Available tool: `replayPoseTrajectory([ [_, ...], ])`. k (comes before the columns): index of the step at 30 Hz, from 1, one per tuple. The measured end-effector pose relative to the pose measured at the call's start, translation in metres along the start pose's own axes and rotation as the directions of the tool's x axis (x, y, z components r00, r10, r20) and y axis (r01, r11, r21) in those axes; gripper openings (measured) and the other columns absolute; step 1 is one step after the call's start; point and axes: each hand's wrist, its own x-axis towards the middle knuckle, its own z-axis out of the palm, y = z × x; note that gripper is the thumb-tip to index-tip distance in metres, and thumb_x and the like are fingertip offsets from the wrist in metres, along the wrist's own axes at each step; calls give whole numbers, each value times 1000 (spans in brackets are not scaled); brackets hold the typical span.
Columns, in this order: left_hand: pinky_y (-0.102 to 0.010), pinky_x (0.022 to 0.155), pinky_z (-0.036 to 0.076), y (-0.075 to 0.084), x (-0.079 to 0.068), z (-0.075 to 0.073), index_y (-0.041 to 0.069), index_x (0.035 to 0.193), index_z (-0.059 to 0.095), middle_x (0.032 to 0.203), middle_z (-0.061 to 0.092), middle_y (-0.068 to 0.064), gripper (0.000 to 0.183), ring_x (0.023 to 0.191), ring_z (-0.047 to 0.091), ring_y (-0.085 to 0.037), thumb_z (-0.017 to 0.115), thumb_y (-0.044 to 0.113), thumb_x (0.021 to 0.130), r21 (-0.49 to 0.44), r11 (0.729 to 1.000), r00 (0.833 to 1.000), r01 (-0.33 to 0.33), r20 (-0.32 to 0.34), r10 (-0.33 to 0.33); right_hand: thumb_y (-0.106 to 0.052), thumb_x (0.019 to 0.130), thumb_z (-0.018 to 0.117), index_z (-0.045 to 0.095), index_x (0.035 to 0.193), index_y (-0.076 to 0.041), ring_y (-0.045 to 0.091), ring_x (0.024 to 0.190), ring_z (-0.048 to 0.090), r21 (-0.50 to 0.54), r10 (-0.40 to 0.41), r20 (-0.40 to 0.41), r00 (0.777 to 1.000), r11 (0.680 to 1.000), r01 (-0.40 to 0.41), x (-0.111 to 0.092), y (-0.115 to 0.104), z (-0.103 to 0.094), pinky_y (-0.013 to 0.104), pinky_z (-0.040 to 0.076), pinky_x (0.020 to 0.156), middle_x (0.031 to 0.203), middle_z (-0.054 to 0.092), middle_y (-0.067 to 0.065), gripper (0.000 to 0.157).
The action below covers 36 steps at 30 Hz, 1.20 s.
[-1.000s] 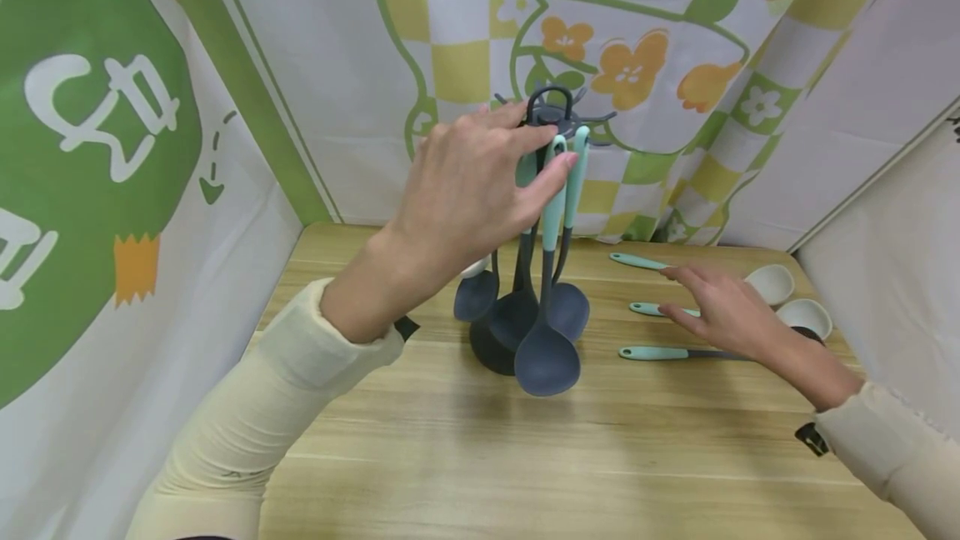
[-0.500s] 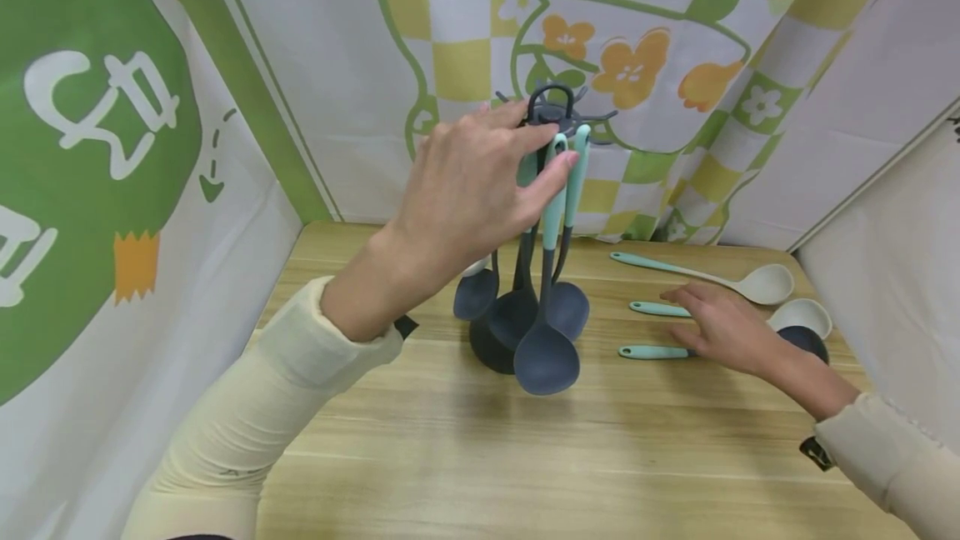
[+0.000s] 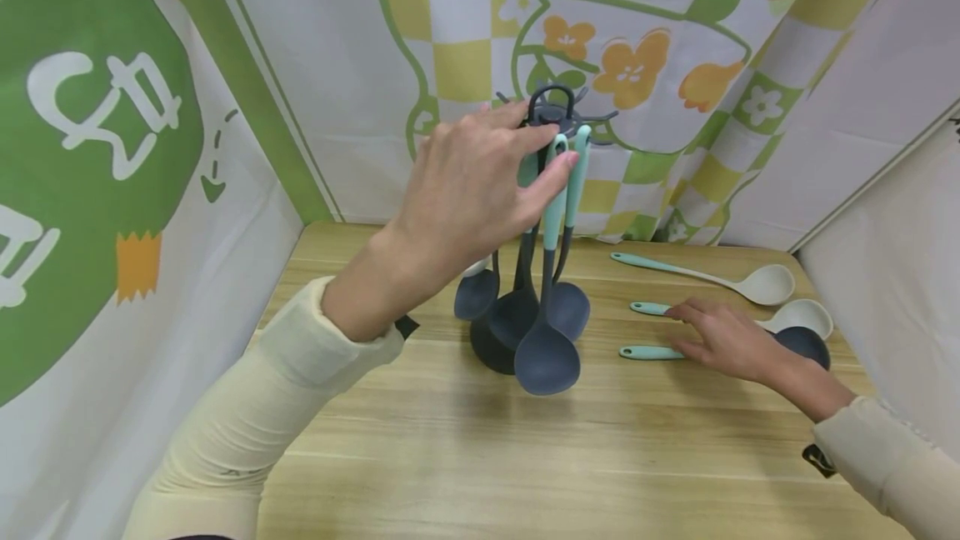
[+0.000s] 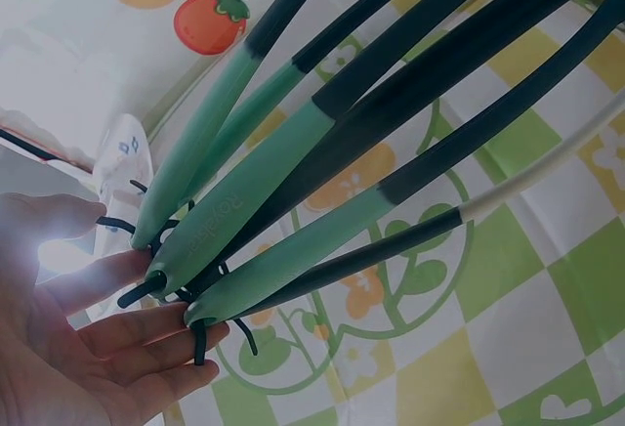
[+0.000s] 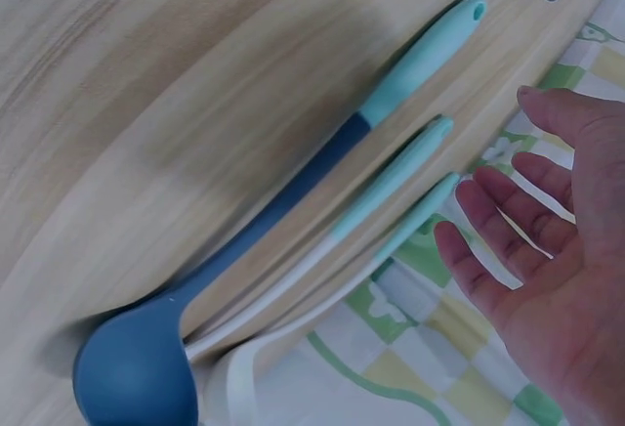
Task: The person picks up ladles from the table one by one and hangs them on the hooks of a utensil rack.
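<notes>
A dark utensil rack (image 3: 552, 115) stands on the table with several mint-handled utensils hanging from its hooks. A dark ladle (image 3: 547, 361) hangs at its front. My left hand (image 3: 468, 182) touches the top of the rack, fingers spread among the hooks and handle ends (image 4: 244, 240). To the right, my right hand (image 3: 726, 340) hovers palm down over a lying dark ladle (image 5: 137, 367) and two white-headed utensils; its fingers are relaxed and hold nothing. The farther white one (image 3: 768, 283) shows fully, while the hand partly covers the nearer white one (image 3: 806, 319).
The wooden table (image 3: 525, 465) ends at a printed curtain (image 3: 457, 73) behind the rack. A green printed panel (image 3: 97, 190) stands at the left and a pale cloth wall (image 3: 892, 273) at the right.
My right hand has moved toward me, from the far white utensil toward the near dark ladle, uncovering the far one. The left hand and the rack have stayed put.
</notes>
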Motion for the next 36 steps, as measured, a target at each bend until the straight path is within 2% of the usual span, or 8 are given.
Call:
replayPoseTrajectory([
  [5,-45,86,64,-1,0,0,12,126,79,133,72,-18,38,117,72,-39,63,40,105,-2,1000,1000,0,-4,0,-18,90,85,73,122,1,34,96,74,26,14,68,998,1000,-16,-3,1,5,48,62,73,113,73,15,39],
  [9,-45,85,64,-1,0,0,12,127,79,133,72,-18,38,117,72,-40,63,40,106,1,1000,1000,-1,-4,1,-16,90,85,72,123,2,35,100,73,53,12,102,995,998,-17,-3,3,9,50,62,78,115,72,15,40],
  [17,-46,86,64,0,0,0,14,127,78,134,72,-18,38,119,71,-42,62,41,106,12,1000,1000,1,1,-1,-15,88,86,74,119,0,27,94,73,61,22,153,988,998,-32,-5,8,20,46,61,75,114,72,12,37],
  [22,-49,97,61,-1,0,0,13,127,79,134,72,-19,38,120,71,-41,63,40,106,11,1000,1000,0,-5,0,-14,86,87,75,117,-2,24,91,72,65,2,150,989,998,-12,-6,9,26,43,60,74,110,72,9,35],
  [29,-43,82,65,-1,-1,0,12,127,78,131,73,-16,38,113,74,-38,62,40,106,7,1000,1000,-3,0,3,-13,85,88,76,114,-3,23,90,72,63,-18,131,991,998,10,-8,11,31,43,60,74,106,73,6,33],
  [36,-46,95,62,-1,-1,0,13,127,79,132,73,-17,38,116,73,-37,63,39,106,1,1000,1000,2,-3,-2,-12,83,90,76,109,-7,16,83,68,50,-32,105,994,998,27,-9,13,35,38,57,69,99,70,1,31],
])
